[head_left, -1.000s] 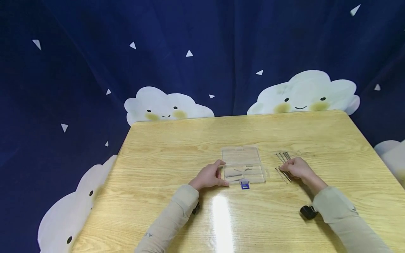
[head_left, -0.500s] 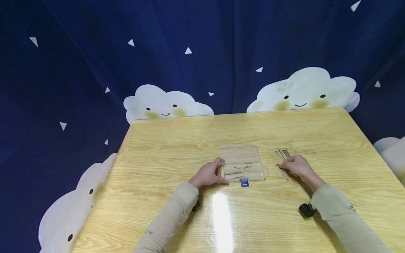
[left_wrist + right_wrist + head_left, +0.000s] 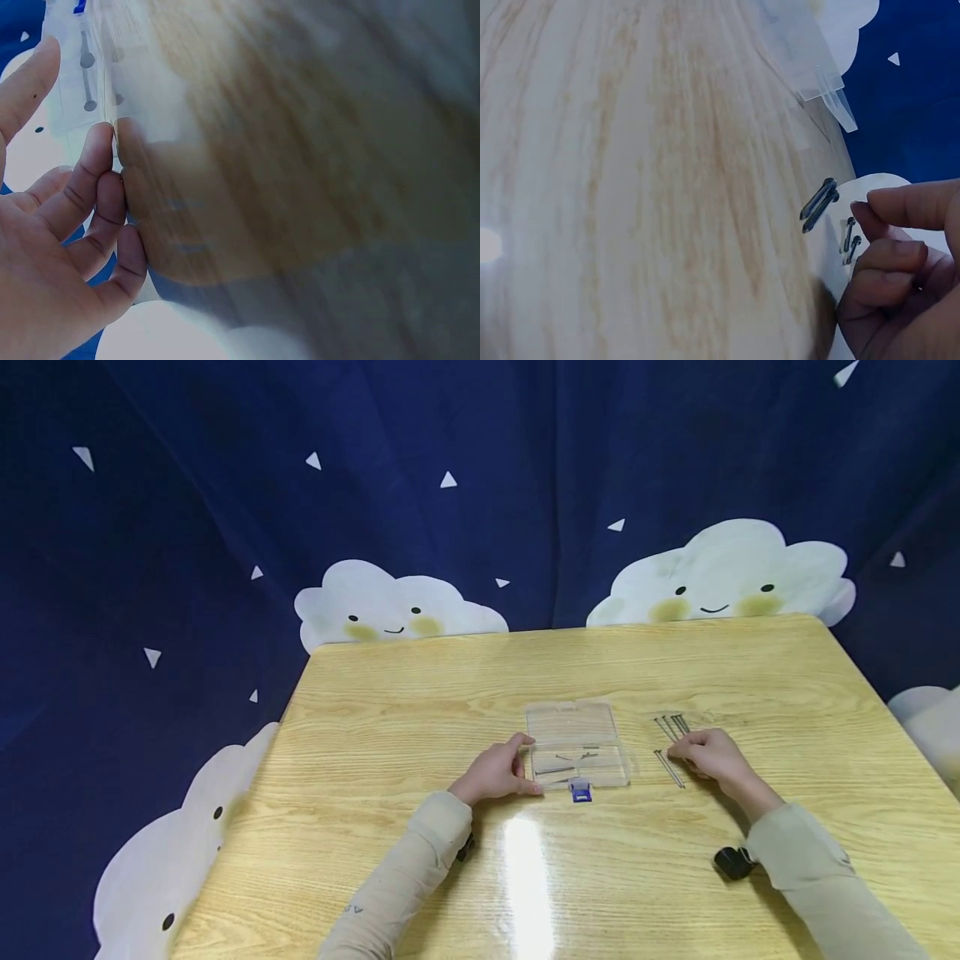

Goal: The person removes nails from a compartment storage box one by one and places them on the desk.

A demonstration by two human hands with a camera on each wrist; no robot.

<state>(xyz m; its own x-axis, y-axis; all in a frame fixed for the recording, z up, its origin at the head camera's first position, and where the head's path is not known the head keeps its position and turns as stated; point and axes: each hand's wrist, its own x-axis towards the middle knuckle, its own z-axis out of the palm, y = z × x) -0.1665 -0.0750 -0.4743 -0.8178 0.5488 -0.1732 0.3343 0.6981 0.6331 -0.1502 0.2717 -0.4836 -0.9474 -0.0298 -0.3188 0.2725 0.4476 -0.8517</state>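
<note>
My left hand (image 3: 491,774) holds the left end of a clear plastic box (image 3: 572,724), thumb at the near corner, a finger toward the far side. The lid is folded back, and several nails (image 3: 553,771) and shorter pieces lie inside. In the left wrist view, the fingertips of my left hand (image 3: 67,247) meet the tabletop by the box (image 3: 71,97). My right hand (image 3: 712,756), fingers curled, hovers beside two parallel long nails (image 3: 669,769). Nothing shows between its fingertips in the right wrist view. Several more nails (image 3: 678,723) lie beyond, partly hidden by it.
A blue latch (image 3: 581,792) sticks out from the box's front edge. The wooden table (image 3: 420,693) has a bright light reflection (image 3: 527,885) near its front. A dark blue curtain (image 3: 555,485) with white clouds hangs behind and at the sides.
One long nail has come alongside the other, so the two now lie close together. My right hand has shifted slightly right, away from them. My left hand stays at the box.
</note>
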